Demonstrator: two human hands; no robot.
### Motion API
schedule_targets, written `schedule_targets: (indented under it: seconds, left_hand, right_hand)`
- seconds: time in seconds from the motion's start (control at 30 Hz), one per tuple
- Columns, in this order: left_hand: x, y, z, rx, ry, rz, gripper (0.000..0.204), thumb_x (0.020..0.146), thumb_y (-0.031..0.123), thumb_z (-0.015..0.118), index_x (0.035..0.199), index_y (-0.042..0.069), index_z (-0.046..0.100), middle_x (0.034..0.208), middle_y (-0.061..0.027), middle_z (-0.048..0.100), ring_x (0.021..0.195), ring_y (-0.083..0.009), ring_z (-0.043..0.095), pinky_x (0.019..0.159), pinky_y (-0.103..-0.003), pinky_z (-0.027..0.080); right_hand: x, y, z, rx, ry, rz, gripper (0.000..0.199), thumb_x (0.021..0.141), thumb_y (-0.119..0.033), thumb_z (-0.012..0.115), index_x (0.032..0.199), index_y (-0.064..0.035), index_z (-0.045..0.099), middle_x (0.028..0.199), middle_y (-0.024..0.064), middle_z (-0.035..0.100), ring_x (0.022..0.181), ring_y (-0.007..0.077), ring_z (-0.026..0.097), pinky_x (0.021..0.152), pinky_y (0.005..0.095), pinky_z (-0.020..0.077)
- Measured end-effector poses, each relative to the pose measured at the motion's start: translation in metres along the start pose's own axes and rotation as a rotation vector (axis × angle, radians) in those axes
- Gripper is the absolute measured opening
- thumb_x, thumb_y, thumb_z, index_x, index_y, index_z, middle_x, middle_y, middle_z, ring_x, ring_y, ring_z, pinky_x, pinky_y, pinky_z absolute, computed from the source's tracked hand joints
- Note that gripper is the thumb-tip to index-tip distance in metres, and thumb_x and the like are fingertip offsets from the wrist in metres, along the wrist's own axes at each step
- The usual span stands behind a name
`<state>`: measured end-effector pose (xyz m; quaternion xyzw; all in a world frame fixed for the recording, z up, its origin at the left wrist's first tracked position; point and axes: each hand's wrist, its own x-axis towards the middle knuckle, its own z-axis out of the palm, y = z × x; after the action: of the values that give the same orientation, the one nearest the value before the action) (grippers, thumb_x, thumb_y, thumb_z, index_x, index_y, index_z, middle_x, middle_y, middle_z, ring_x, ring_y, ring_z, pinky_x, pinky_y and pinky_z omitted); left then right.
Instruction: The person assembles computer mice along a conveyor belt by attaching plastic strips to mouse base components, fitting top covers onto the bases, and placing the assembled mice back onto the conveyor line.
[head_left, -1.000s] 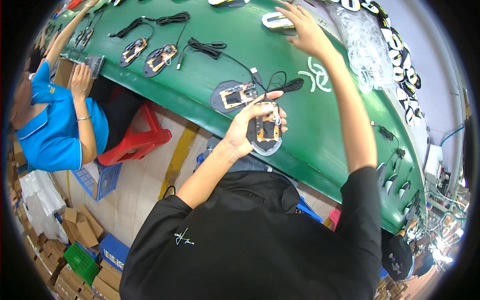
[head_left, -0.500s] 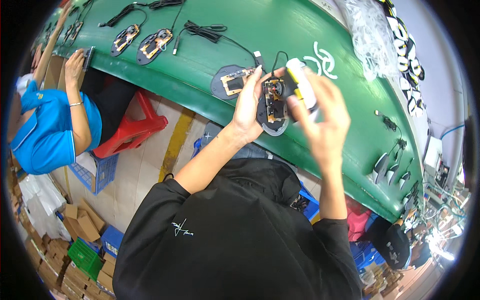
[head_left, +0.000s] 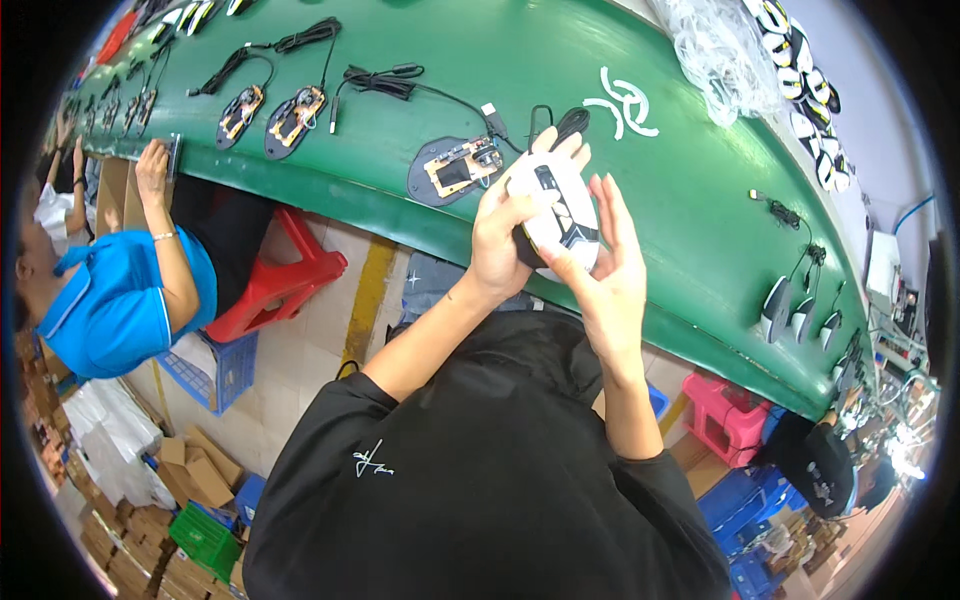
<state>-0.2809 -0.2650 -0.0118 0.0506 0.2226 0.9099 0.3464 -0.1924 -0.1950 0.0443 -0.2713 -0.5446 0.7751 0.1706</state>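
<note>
Over the near edge of the green work surface I hold a computer mouse (head_left: 568,205) with a white top shell and black details. My left hand (head_left: 500,235) is closed around its left side, thumb on the shell. My right hand (head_left: 612,275) grips its right side, thumb near the rear end. The shell covers the inside of the mouse; whether it sits fully flush cannot be seen. Just left of my hands lies an uncovered mouse base (head_left: 445,178) with its circuit board showing. A bundled black cable (head_left: 572,122) shows beyond my left fingertips.
Two more uncovered mouse bases (head_left: 295,122) with cables lie farther left. White curved strips (head_left: 625,105) and a heap of translucent plastic (head_left: 715,65) are beyond my hands. Several mice (head_left: 775,310) stand at right. On the left a co-worker in a blue shirt (head_left: 130,300) sits on a red stool (head_left: 285,275).
The white shell, held apart and tilted in my right hand before, now lies over the open mouse base. My right hand has come in against the mouse's side, and both hands hold it.
</note>
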Motion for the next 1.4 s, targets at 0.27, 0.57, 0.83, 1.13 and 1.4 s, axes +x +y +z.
schedule_targets:
  seconds: [0.27, 0.57, 0.83, 1.13, 1.4]
  left_hand:
    - [0.001, 0.013, -0.026, 0.005, -0.263, -0.181, 0.036, 0.074, 0.012, 0.076, 0.103, -0.006, 0.064, 0.114, -0.024, 0.064, 0.107, -0.0307, 0.063, 0.096, -0.045, 0.05]
    - [-0.002, 0.011, -0.002, 0.327, -0.046, -0.286, 0.043, 0.089, 0.028, 0.067, 0.119, -0.002, 0.058, 0.12, -0.023, 0.062, 0.107, -0.0262, 0.063, 0.094, -0.039, 0.051]
    - [0.006, 0.095, -0.035, 1.946, 0.203, 0.195, 0.052, 0.068, 0.018, 0.083, 0.114, 0.004, 0.063, 0.115, -0.0119, 0.06, 0.11, -0.0264, 0.057, 0.097, -0.037, 0.045]
    - [0.044, 0.104, -0.026, 1.859, 0.054, -0.155, 0.051, 0.065, 0.036, 0.085, 0.095, 0.001, 0.062, 0.086, -0.0104, 0.062, 0.081, -0.0198, 0.057, 0.072, -0.032, 0.046]
    - [0.005, 0.075, -0.021, 0.596, 0.172, -0.44, 0.029, 0.079, 0.012, 0.077, 0.097, -0.005, 0.062, 0.088, -0.0094, 0.067, 0.074, -0.0138, 0.065, 0.07, -0.029, 0.055]
  right_hand:
    - [-0.004, -0.018, -0.033, -0.819, -0.174, -0.464, 0.068, 0.062, -0.011, 0.088, 0.123, -0.0005, 0.059, 0.115, 0.0128, 0.067, 0.105, 0.0228, 0.066, 0.089, 0.0327, 0.0516]
    - [0.003, -0.047, -0.062, -0.629, -0.08, -0.228, 0.047, 0.069, -0.01, 0.083, 0.111, 0.0016, 0.067, 0.098, 0.0071, 0.07, 0.086, 0.0122, 0.064, 0.078, 0.0262, 0.0506]
    - [0.021, -0.075, -0.173, -1.385, 0.924, -0.481, 0.044, 0.081, -0.023, 0.078, 0.121, -0.0075, 0.066, 0.083, 0.0069, 0.071, 0.072, 0.0088, 0.063, 0.067, 0.0249, 0.0496]
    - [0.064, -0.029, -0.093, -1.215, 0.554, -0.479, 0.029, 0.087, -0.023, 0.071, 0.11, -0.0053, 0.071, 0.096, 0.0103, 0.073, 0.081, 0.0212, 0.069, 0.078, 0.0319, 0.0528]
    - [0.177, 0.002, 0.027, -0.856, -0.755, 0.338, 0.047, 0.084, -0.037, 0.07, 0.113, -0.0005, 0.069, 0.09, 0.0066, 0.071, 0.079, 0.0105, 0.06, 0.065, 0.0243, 0.0446]
